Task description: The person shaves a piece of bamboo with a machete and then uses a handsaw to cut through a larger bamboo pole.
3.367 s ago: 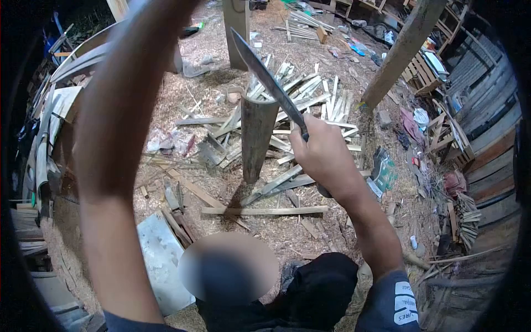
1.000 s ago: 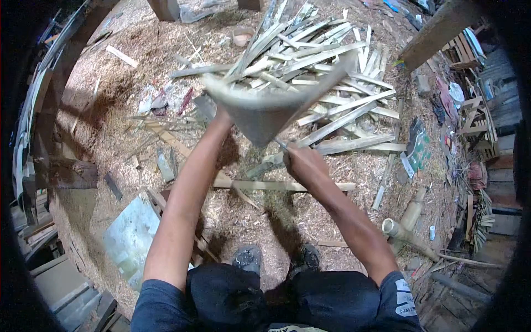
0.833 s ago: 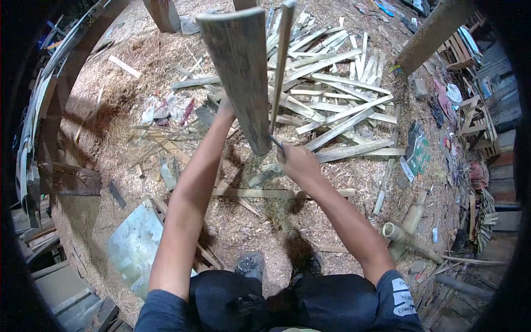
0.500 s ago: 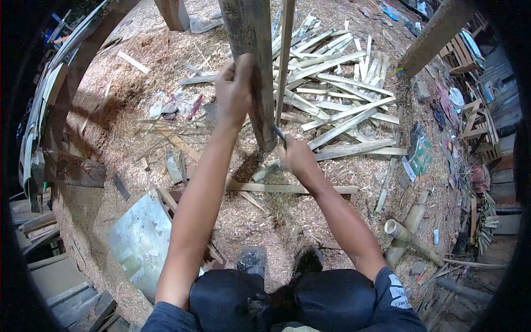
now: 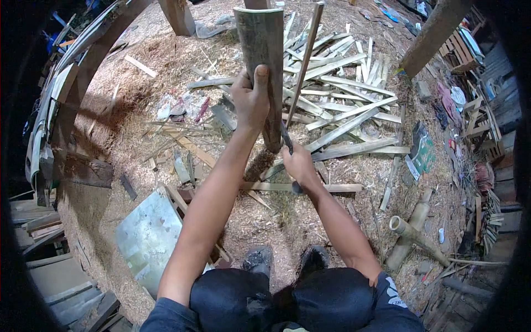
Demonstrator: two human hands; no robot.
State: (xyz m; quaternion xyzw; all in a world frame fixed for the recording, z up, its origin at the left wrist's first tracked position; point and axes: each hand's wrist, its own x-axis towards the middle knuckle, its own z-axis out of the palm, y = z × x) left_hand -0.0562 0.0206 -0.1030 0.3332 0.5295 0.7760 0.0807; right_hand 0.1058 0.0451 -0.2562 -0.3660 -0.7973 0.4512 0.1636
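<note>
A split length of bamboo (image 5: 260, 41) stands nearly upright in front of me, its pale cut edge at the top and its lower end down near the wood shavings. My left hand (image 5: 251, 102) is closed round its left side, thumb pressed on the near face. Beside the lower part of the bamboo, my right hand (image 5: 300, 166) is wrapped round the handle of a dark-bladed knife (image 5: 285, 134). The blade rises along the bamboo's right edge, and the handle's butt shows below my fist. A thin wooden strip (image 5: 306, 61) leans upright just right of the bamboo.
Split strips (image 5: 354, 105) lie heaped beyond my right hand. A flat board (image 5: 259, 186) crosses the shavings before my boots. On the left rests a pale metal sheet (image 5: 149, 235); on the right, bamboo tubes (image 5: 409, 235). Wooden posts (image 5: 434, 39) stand farther back.
The bamboo has tilted so its top end now shows. My left hand has shifted right and lower on it, thumb now across the near face; my right hand and knife have dropped slightly.
</note>
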